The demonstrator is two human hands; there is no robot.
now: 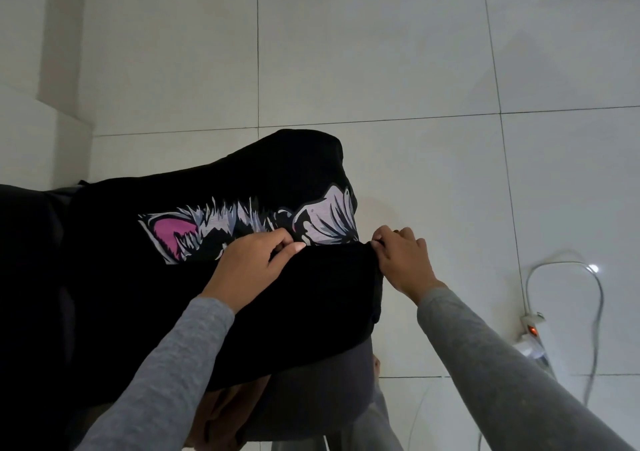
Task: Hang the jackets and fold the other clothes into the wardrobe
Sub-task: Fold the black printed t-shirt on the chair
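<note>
Head view, item: black graphic T-shirt (277, 173) spread over a grey seat (329, 388), its folded edge pinched by your left hand (252, 263) and right hand (401, 260), fingers curled on cloth; pull that edge taut and level, then press the crease flat.

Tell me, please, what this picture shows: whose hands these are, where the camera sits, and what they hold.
There is no machine here: a person works with bare hands, and the one camera is worn on the head, looking down. The left hand and right hand each pinch the folded edge of a black shirt with a pink and grey print. The shirt lies draped over a grey support that I cannot identify. Below is a white tiled floor, with a power strip and its cable at the right.
</note>
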